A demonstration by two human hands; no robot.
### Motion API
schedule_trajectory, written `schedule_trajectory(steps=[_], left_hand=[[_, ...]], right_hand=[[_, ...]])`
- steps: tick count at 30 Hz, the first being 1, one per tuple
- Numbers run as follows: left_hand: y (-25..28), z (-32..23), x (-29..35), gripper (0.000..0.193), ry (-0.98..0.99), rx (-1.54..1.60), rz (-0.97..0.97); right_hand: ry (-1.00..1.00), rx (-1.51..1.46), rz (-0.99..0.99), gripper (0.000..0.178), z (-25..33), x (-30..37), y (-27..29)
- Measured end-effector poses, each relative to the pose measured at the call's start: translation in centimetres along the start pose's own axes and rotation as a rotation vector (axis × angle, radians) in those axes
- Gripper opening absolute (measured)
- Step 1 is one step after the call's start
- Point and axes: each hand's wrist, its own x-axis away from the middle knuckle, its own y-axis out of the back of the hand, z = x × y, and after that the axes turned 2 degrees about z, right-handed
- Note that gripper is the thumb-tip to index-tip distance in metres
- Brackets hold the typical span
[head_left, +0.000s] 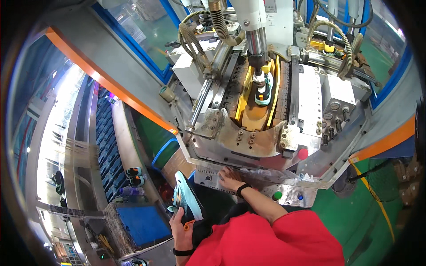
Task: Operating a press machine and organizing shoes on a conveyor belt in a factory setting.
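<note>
Shoe (190, 198) at 7 o'clock, left hand (180, 228) gripping its lower end. Right hand (229, 179) between 5 and 6, spread on panel (290, 190)—pressing or not, unclear. Best: hold shoe steady, clear of green button (277, 195). Obstructions—ram (256, 42) at 1 o'clock, second shoe (265, 91) beneath; film (279, 174) at 4.

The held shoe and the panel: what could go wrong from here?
The left hand holds the shoe by one end only, so it might slip and drop. The right hand is at the panel, its forearm near the green button, which could get bumped. Clear plastic lies beside that hand and might snag.
</note>
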Motion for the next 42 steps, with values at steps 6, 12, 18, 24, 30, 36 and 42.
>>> schedule_trajectory(steps=[6,12,18,24,30,36,42], left_hand=[[1.7,1.3,2.2,0.028,0.022,0.106,-0.025],[8.6,3.1,5.2,0.021,0.010,0.168,-0.173],[19.0,6.5,7.0,0.018,-0.011,0.414,-0.481],[34.1,12.2,10.5,0.048,-0.037,0.693,-0.960],[53.1,17.0,10.8,0.070,-0.290,0.828,-1.170],[66.0,12.4,15.8,0.042,-0.364,0.914,-1.452],[82.2,14.6,19.3,0.040,-0.357,0.828,-1.791]], right_hand=[[-0.028,0.007,0.019,0.024,-0.5,-0.8,-0.9],[-0.012,0.021,0.138,0.035,-0.7,-0.9,-1.2],[0.147,-0.104,0.123,0.024,-4.9,-1.9,-1.8],[0.370,-0.248,0.094,0.016,13.9,-12.2,-0.7],[1.019,-0.096,0.147,0.024,52.1,-15.8,-1.4],[1.552,0.091,0.161,0.031,79.0,-12.1,-12.8],[1.605,0.022,0.536,0.037,100.6,-4.5,-28.7]])
